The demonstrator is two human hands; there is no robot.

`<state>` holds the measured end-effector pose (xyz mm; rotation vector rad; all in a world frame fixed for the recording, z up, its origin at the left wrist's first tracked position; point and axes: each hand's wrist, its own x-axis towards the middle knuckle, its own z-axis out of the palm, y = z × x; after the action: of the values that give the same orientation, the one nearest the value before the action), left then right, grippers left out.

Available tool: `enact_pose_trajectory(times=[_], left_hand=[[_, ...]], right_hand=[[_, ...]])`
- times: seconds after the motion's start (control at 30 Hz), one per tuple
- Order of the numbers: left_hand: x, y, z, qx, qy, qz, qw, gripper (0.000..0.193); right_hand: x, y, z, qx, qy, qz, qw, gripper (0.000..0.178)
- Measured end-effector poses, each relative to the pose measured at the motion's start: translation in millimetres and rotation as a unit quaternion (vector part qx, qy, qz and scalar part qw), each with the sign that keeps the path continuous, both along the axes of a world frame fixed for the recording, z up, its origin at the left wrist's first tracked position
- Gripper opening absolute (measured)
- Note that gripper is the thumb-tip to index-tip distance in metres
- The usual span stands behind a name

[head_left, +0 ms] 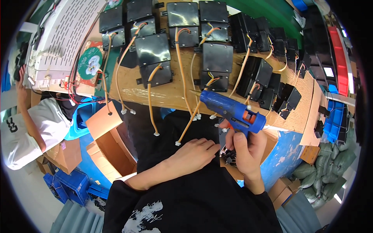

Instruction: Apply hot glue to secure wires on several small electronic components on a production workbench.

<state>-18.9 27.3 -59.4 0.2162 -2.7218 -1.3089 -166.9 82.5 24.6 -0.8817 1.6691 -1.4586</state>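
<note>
In my right hand [246, 149] is a blue hot glue gun [233, 110]; my fingers wrap round its handle. Its nozzle points left, just below the yellow wires of a black plastic box [215, 81] at the table's near edge. My left hand [196, 153] rests palm down near my lap, holding nothing visible, with its fingers lying loosely side by side. Black boxes with screwed lids stand in rows on the cardboard-covered table [132, 91]. From many of them tan cables [150, 105] with white connectors hang over the near edge, one connector [178, 143] close above my left hand.
An open cardboard box [112, 155] stands to my left, with blue crates [72, 186] beyond it. At far left a co-worker's arm [33, 120] reaches beside a white perforated metal case [68, 35]. Green sacks [326, 167] and blue bins [335, 120] are at right.
</note>
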Motion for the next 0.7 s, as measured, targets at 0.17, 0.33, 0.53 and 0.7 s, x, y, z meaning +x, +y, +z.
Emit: enact_pose_trajectory(times=[0.17, 0.33, 0.53, 0.7], left_hand=[[12.3, -10.6, 6.6, 0.001, -0.042, 0.0, 0.999, 0.024], [30.6, -14.3, 7.5, 0.024, -0.038, 0.041, 0.998, 0.023], [39.7, -17.4, 3.4, 0.019, 0.0, 0.066, 0.998, 0.022], [36.7, -14.4, -0.4, 0.017, 0.006, 0.049, 0.999, 0.022]], right_hand=[[15.9, -24.9, -13.0, -0.05, -0.019, 0.062, 0.997, 0.034], [32.3, -41.2, -23.9, -0.05, -0.007, 0.063, 0.997, 0.032], [37.6, -50.7, -28.9, -0.031, -0.054, 0.041, 0.997, 0.03], [38.3, -53.5, -28.7, -0.007, -0.054, 0.043, 0.998, 0.027]])
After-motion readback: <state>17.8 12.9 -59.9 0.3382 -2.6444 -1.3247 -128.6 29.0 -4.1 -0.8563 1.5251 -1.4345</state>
